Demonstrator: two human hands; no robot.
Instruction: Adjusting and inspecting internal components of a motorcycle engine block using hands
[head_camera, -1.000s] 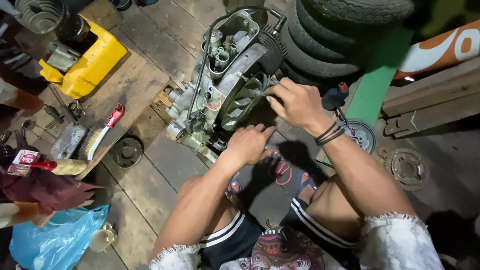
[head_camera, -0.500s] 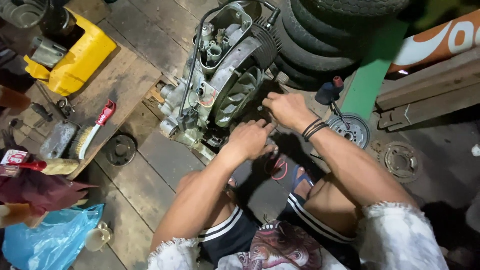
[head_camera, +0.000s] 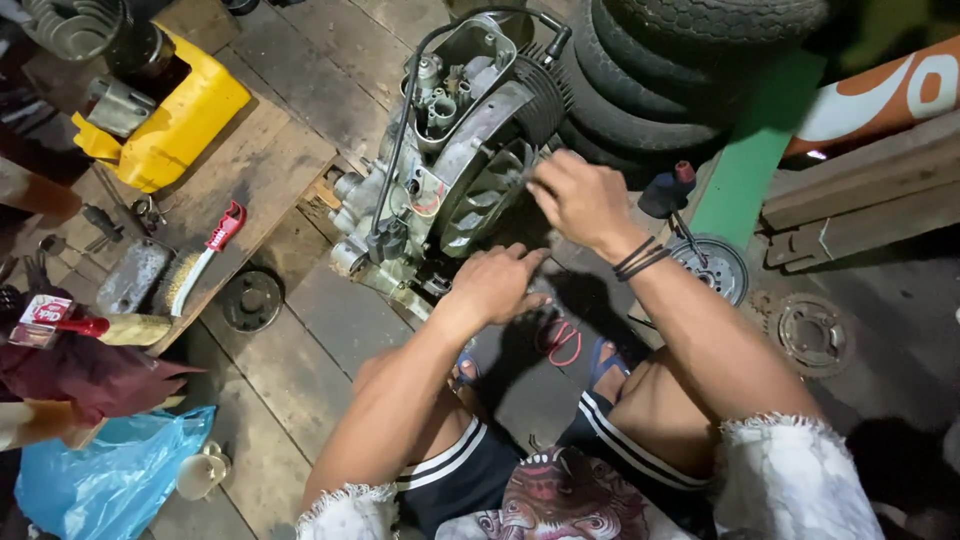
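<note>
Rough wooden planks (head_camera: 300, 330) make up the floor, and a small engine (head_camera: 450, 170) is set on them, tilted, just in front of a stack of tyres (head_camera: 660, 70) at the far right. It is worked on by 1 seated person.

How far the work has gone can only be judged: the engine is seen stripped and out of any vehicle, its far end open with small fittings exposed, so dismantling or cleaning seems well under way, while the finned fan wheel (head_camera: 490, 190) on its side is still in place. Loose round parts (head_camera: 810, 335) are laid on the floor at the right, and a wire brush with a red handle (head_camera: 205, 255) and a yellow can (head_camera: 170, 120) are left at the far left.

The right hand (head_camera: 580, 200) is held at the fan wheel's rim, fingers curled together as if pinching something small; what is gripped cannot be told. The left hand (head_camera: 495, 285) is rested near the engine's near lower edge, fingers loosely bent, and nothing is seen in it.

The engine looks grey, greasy and worn, with 1 black hose (head_camera: 400, 120) looped over it.
</note>
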